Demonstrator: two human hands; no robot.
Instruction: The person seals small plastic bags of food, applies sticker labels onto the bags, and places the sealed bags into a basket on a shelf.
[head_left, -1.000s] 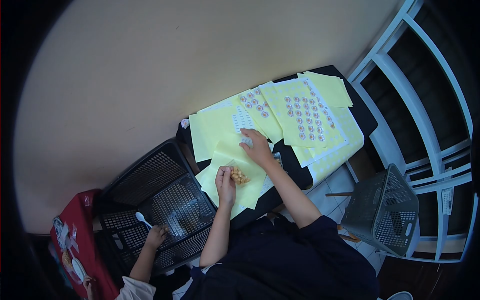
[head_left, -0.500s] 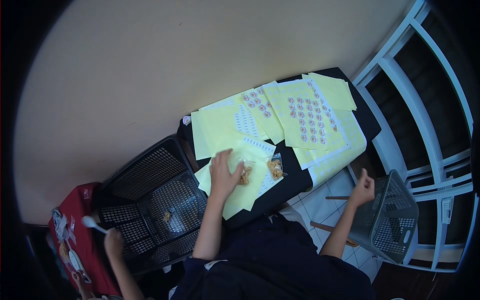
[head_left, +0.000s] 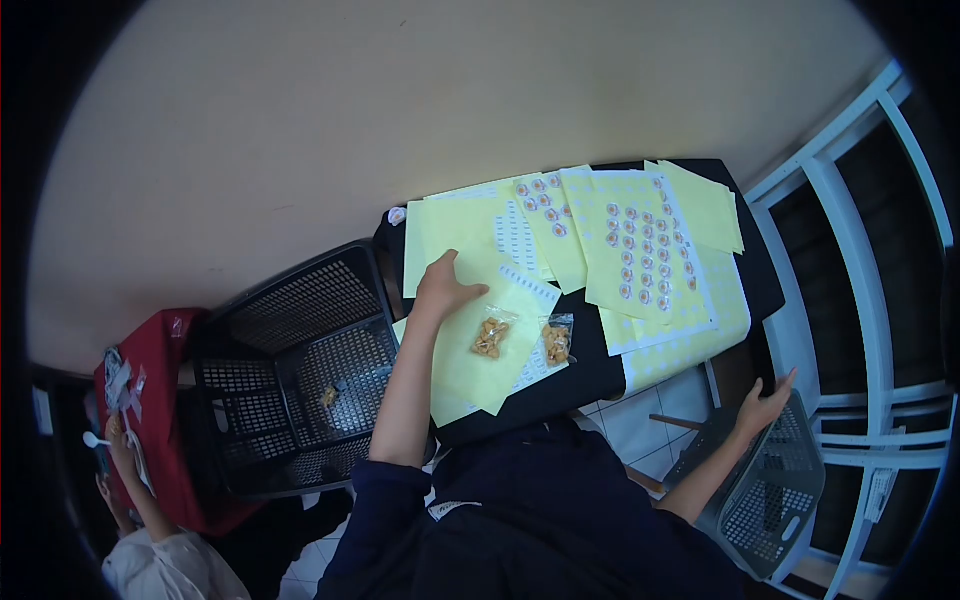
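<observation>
My left hand (head_left: 447, 288) hovers over the yellow sticker sheets (head_left: 440, 235), thumb and fingers apart, holding nothing. Just below it, a small clear bag of light-brown snack pieces (head_left: 490, 337) lies on a yellow sheet. A second snack bag (head_left: 558, 343) rests to its right, near the edge of the sheet. Off to the right, my right hand (head_left: 764, 408) is beside the upper rim of the grey perforated basket (head_left: 765, 515), fingers spread and nothing in them. Whether it touches the rim I cannot tell.
A black crate (head_left: 345, 355) left of the black-covered table (head_left: 590, 370) has one small bag (head_left: 328, 397) in it. More sheets bear round stickers (head_left: 645, 240). A co-worker's hand (head_left: 120, 440) with a white spoon (head_left: 95, 440) is by a red-covered table (head_left: 160, 400). White window bars (head_left: 835, 230) stand right.
My left hand has moved off the nearer snack bag, toward the wall. My closed right hand has opened and shifted down to the basket. The co-worker's spoon hand has moved left over the red table.
</observation>
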